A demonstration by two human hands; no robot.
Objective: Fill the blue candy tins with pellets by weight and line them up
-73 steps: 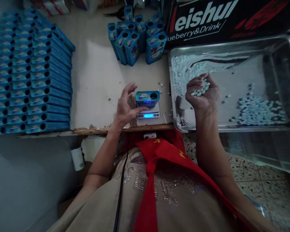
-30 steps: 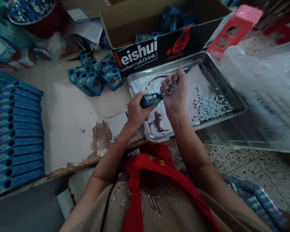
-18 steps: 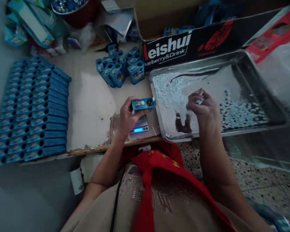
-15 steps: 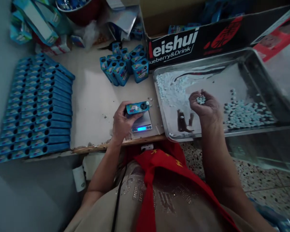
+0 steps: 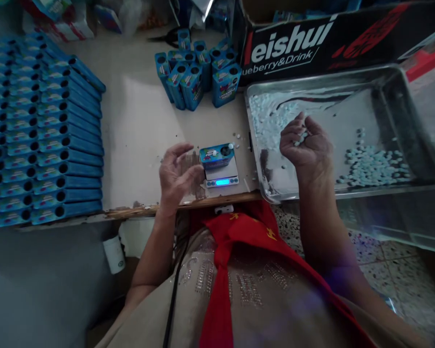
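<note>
A blue candy box [image 5: 216, 156] with a round hole in its top stands on a small digital scale [image 5: 222, 177], whose display glows blue. Just left of it is my left hand [image 5: 176, 175], fingers apart and holding nothing. A white candy piece [image 5: 231, 146] sits beside the hole. Over the metal tray [image 5: 333, 197], my right hand [image 5: 306, 142] is cupped closed around several pale candies [image 5: 301, 137]. More pale blue candies [image 5: 375, 166] lie heaped at the tray's right side, and whitish bits and powder cover its left part.
Stacked rows of blue boxes [image 5: 68, 145] fill the table's left side. Several more blue boxes [image 5: 192, 82] stand at the back middle, near black scissors [image 5: 166, 37]. A black printed carton [image 5: 293, 43] borders the tray behind. The wooden table edge [image 5: 152, 210] runs along the front.
My left hand has let go of the blue candy box, which now rests on the scale, and drawn off to its left. My right hand has curled further around its candies. The camera view has shifted.
</note>
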